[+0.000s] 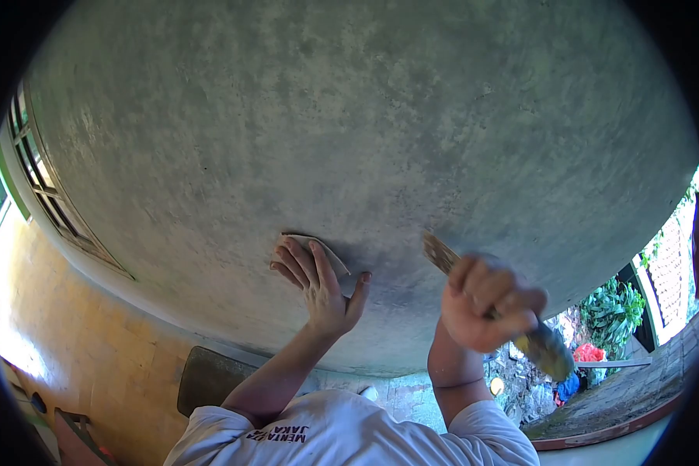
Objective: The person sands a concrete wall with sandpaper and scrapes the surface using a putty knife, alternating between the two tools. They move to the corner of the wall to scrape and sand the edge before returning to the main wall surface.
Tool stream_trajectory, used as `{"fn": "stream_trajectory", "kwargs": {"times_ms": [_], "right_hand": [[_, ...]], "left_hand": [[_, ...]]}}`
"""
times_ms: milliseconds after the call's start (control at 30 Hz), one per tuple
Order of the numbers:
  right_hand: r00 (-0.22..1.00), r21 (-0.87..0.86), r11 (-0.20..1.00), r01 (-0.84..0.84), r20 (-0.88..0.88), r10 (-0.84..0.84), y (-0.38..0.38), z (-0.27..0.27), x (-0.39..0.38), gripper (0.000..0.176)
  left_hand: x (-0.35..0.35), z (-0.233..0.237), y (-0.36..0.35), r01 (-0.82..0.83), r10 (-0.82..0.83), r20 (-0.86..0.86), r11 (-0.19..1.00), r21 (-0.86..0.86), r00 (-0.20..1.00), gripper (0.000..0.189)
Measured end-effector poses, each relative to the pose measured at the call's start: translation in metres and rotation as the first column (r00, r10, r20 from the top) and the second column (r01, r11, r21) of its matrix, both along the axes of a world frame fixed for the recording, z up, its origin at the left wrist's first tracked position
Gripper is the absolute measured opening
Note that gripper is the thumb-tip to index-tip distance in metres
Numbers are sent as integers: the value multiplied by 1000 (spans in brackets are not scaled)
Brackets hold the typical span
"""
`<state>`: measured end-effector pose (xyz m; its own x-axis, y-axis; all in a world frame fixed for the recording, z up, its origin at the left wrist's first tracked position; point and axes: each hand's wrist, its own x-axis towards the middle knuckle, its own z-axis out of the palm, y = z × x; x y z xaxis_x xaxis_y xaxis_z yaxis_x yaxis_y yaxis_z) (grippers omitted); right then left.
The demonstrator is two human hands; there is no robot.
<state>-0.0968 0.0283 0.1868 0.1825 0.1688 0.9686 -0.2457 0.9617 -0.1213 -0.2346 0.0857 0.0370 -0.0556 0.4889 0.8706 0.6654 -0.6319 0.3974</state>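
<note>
Our left hand (318, 299), fingers spread, holds a pale sheet (333, 259) flat beneath them against the wall (326, 116). Our right hand (489, 303) closes around a blurred long tool (440, 252), slanting up-left past its fingers toward the sheet.

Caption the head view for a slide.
Left hand holds a pale pad against a grey wall; right hand grips a tool.

The window (48, 189) is in the wall (349, 132), at the left side; the plant (613, 309) is at the right, beyond the wall's edge.
</note>
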Motion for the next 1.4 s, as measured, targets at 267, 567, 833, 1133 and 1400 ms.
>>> {"fn": "stream_trajectory", "kwargs": {"times_ms": [267, 567, 833, 1133, 1400], "right_hand": [[994, -43, 997, 69, 83, -65, -7, 1, 0, 40], [999, -39, 999, 35, 24, -34, -5, -5, -3, 49], [994, -66, 995, 76, 84, -70, -9, -3, -5, 53], [995, -61, 997, 55, 85, -50, -12, -4, 0, 52], [993, -99, 994, 36, 115, -25, 3, -10, -1, 46]], "left_hand": [[-1, 3, -2, -2, 3, -14, 1000, 13, 1000, 94], [-1, 5, -2, -1, 1, -7, 1000, 1, 1000, 93], [0, 5, -2, 5, -5, -5, 1000, 17, 1000, 93], [1, 4, -2, -10, 10, 1, 1000, 15, 1000, 92], [2, 4, -2, -12, 12, 0, 1000, 19, 1000, 93]]}}
